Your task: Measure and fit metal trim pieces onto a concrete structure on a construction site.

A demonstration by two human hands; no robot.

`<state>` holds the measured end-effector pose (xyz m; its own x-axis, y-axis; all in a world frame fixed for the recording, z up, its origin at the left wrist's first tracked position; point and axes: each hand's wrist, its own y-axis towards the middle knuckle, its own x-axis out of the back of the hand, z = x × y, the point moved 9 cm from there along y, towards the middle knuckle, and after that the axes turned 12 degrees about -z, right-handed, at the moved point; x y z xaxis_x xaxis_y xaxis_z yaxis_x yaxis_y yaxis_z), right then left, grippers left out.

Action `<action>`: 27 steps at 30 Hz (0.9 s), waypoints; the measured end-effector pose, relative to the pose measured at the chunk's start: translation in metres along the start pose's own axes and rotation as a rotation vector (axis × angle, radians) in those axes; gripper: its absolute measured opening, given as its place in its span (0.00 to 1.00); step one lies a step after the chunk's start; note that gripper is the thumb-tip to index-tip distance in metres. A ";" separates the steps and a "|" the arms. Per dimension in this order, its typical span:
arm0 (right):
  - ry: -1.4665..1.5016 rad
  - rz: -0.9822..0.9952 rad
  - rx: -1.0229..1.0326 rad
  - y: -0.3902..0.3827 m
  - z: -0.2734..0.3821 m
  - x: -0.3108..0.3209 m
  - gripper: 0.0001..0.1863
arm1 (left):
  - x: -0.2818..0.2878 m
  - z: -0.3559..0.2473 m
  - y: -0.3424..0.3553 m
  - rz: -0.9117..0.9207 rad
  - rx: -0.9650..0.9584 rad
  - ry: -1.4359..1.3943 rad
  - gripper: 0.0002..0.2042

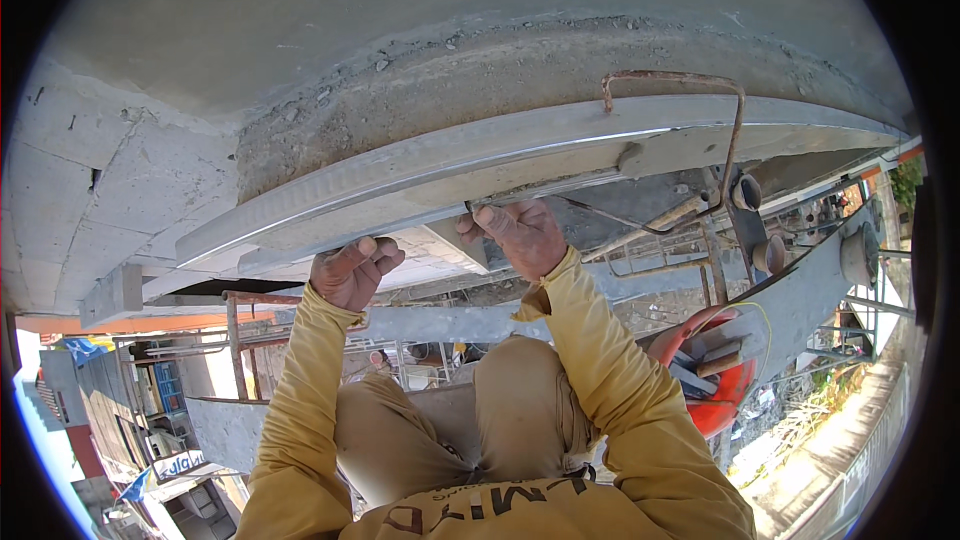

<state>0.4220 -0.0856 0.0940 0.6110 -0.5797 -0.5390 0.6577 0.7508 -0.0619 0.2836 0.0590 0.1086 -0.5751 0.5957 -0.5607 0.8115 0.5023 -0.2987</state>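
A long pale metal straightedge (410, 165) runs along the underside of a rough plastered concrete edge (420, 90), with a second narrow strip (360, 235) just below it. A bent rusty rod clamp (679, 78) hooks over it at the right. My left hand (352, 270) is just below the lower strip, its fingers curled; what they hold, if anything, I cannot make out. My right hand (515, 235) is higher and further right, closed at the lower strip's edge beside a small dark piece. My knees are bent below my yellow-sleeved arms.
A grey scaffold plank (800, 290) carries a red bucket (725, 400) with tools at my right. Rusty scaffold tubes (233, 340) stand on both sides. Pale blockwork (90, 180) is at upper left. A street (790, 440) and buildings (140, 390) lie far below.
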 end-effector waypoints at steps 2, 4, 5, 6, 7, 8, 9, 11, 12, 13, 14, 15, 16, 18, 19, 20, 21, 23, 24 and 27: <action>0.013 -0.013 0.004 0.000 0.002 0.000 0.15 | 0.000 0.002 0.001 0.000 -0.007 -0.002 0.13; 0.013 -0.008 0.000 0.001 -0.001 0.001 0.15 | -0.001 -0.001 0.002 0.001 -0.018 0.000 0.13; 0.012 -0.004 -0.004 0.001 -0.003 0.002 0.15 | 0.000 -0.001 0.002 -0.002 -0.014 0.008 0.13; 0.012 -0.001 -0.005 0.001 -0.004 0.002 0.15 | 0.001 -0.002 0.003 -0.007 -0.011 0.016 0.13; 0.026 -0.004 -0.013 0.002 -0.005 0.002 0.15 | 0.002 -0.002 0.003 -0.009 -0.014 0.015 0.13; 0.040 -0.006 -0.022 0.002 -0.006 0.002 0.15 | 0.003 -0.002 0.004 -0.011 -0.016 0.010 0.13; 0.038 -0.003 -0.022 0.002 -0.007 0.004 0.15 | 0.003 -0.002 0.004 -0.012 -0.018 0.004 0.13; 0.048 0.003 -0.017 0.001 -0.007 0.005 0.14 | 0.002 -0.001 0.004 -0.002 -0.032 0.005 0.12; 0.047 0.007 -0.018 0.001 -0.006 0.003 0.14 | 0.001 -0.002 0.003 0.007 -0.044 0.010 0.12; 0.042 -0.017 -0.014 0.000 -0.004 0.003 0.12 | 0.001 -0.003 0.003 0.004 -0.047 0.008 0.12; 0.037 -0.040 -0.009 0.001 -0.003 0.003 0.11 | 0.001 -0.004 0.003 -0.002 -0.049 0.002 0.11; 0.034 -0.039 -0.009 0.001 -0.004 0.004 0.11 | 0.000 -0.004 0.003 -0.007 -0.049 -0.005 0.10; 0.071 -0.034 -0.009 0.001 -0.005 0.007 0.10 | -0.002 -0.004 0.004 -0.007 -0.050 -0.008 0.10; 0.104 -0.026 -0.011 0.002 -0.005 0.007 0.09 | -0.001 -0.003 0.004 -0.042 -0.037 0.006 0.08; 0.123 -0.025 -0.013 0.002 -0.005 0.007 0.09 | 0.001 -0.004 0.005 -0.043 -0.041 0.003 0.08; 0.142 -0.025 -0.016 0.002 -0.004 0.006 0.08 | 0.003 -0.004 0.007 -0.040 -0.027 0.007 0.07; 0.139 -0.020 -0.017 0.003 -0.006 0.007 0.08 | 0.005 -0.003 0.008 -0.038 -0.013 0.012 0.07; 0.141 -0.001 0.024 0.004 -0.006 0.009 0.08 | 0.011 -0.003 0.009 -0.051 -0.009 0.005 0.07; 0.137 0.000 0.022 0.003 -0.007 0.009 0.08 | 0.012 -0.001 0.010 -0.063 0.004 0.000 0.06; 0.123 -0.027 0.019 0.003 -0.008 0.012 0.09 | 0.010 -0.003 0.009 -0.089 -0.007 -0.004 0.06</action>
<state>0.4276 -0.0874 0.0808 0.5350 -0.5557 -0.6364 0.6822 0.7285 -0.0625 0.2849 0.0716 0.1027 -0.6445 0.5460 -0.5353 0.7565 0.5573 -0.3423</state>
